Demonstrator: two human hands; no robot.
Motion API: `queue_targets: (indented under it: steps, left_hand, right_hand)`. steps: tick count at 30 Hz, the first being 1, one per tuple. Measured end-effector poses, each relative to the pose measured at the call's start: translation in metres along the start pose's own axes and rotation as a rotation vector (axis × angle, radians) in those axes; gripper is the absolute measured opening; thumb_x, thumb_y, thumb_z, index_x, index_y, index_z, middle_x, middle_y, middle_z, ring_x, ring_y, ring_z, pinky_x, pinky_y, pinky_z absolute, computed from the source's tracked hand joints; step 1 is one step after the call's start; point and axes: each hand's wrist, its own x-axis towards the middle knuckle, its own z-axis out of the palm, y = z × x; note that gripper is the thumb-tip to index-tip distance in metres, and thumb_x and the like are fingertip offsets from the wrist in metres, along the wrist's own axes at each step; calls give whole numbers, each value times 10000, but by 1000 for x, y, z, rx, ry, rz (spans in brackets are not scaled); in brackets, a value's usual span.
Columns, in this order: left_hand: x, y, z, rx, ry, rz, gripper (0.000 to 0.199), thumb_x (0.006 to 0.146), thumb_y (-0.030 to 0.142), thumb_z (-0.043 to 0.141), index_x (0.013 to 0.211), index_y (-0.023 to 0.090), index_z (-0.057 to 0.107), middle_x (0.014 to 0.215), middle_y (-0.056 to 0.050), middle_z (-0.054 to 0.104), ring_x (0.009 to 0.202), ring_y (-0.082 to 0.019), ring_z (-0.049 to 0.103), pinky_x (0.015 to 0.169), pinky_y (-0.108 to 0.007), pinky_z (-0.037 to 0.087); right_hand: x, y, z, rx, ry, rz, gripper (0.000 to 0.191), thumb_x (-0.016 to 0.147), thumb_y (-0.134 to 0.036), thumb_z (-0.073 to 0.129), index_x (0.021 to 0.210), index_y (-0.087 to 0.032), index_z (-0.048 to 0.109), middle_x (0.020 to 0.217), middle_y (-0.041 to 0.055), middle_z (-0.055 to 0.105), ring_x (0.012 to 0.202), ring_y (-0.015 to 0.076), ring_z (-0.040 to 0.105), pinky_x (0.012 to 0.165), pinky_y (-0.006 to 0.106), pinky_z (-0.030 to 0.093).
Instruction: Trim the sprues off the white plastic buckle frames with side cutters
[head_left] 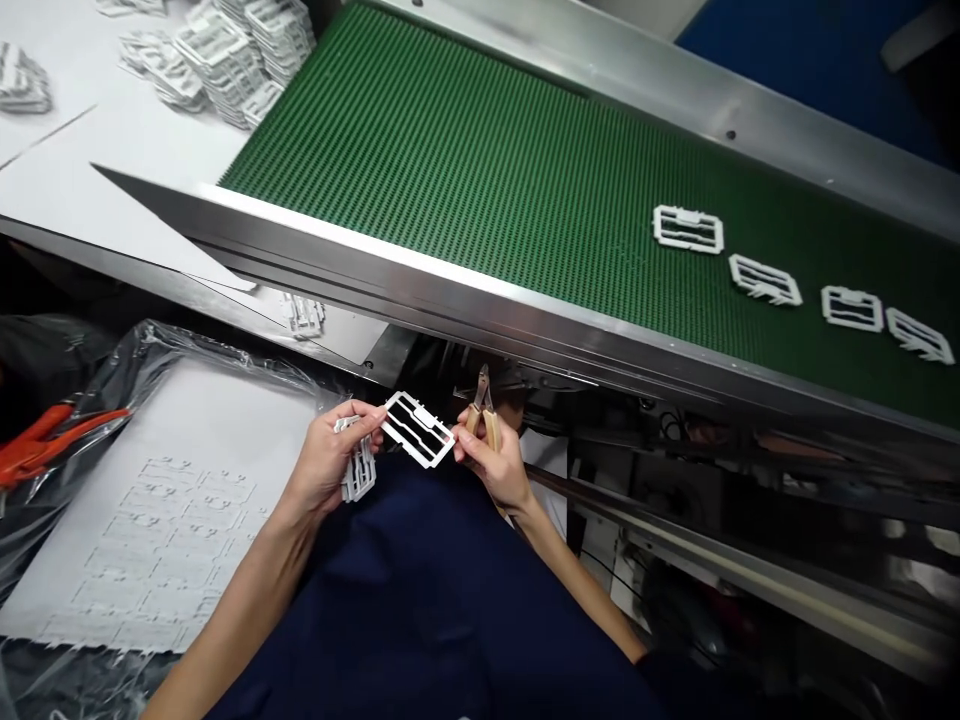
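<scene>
Between my hands is a white plastic frame [415, 432] with long slots cut through it. My left hand [319, 460] pinches its left corner with thumb and finger. A small stack of similar white frames [360, 472] is tucked in the palm of that hand. My right hand [500, 462] grips cutting pliers [484, 405] with tan handles, their jaws pointing up and away from me. The thumb and a finger of that hand touch the right end of the white frame.
A green conveyor belt [450, 150] with a metal side rail [420, 262] runs across ahead, carrying several white frames [688, 230]. More frames are piled [217, 60] at upper left. Orange-handled cutters [52, 440] lie left, beside a plastic-lined box [225, 400] holding white parts.
</scene>
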Motion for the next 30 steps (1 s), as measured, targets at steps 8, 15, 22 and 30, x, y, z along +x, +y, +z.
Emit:
queue_targets:
  steps: [8, 15, 22, 30]
  left_hand:
    - [-6, 14, 12, 20, -14, 6, 208, 655, 261, 771, 711, 147, 606, 552, 21, 549, 501, -82, 491, 490, -176, 401]
    - [-7, 18, 17, 57, -10, 19, 212, 638, 274, 777, 700, 151, 617, 560, 15, 554, 506, -98, 498, 483, -187, 408]
    - [-8, 20, 19, 95, -2, 42, 213, 633, 290, 779, 700, 155, 629, 559, 13, 549, 508, -99, 492, 507, -201, 442]
    - [-9, 22, 19, 79, -3, 55, 201, 642, 278, 773, 685, 153, 622, 556, 16, 536, 512, -102, 495, 498, -200, 433]
  right_hand:
    - [-4, -9, 2, 9, 55, -40, 211, 813, -291, 618, 962, -173, 526, 722, -5, 534, 600, 91, 510, 606, 243, 441]
    - [-6, -13, 0, -7, 74, -56, 237, 814, -317, 608, 981, -175, 517, 739, -1, 534, 616, 97, 512, 624, 257, 448]
    - [-6, -13, 0, -13, 79, -79, 227, 821, -309, 603, 986, -176, 522, 730, -5, 524, 617, 97, 512, 621, 255, 435]
    - [-7, -18, 1, -18, 75, -82, 227, 821, -312, 602, 984, -177, 521, 738, -4, 524, 622, 97, 507, 633, 259, 449]
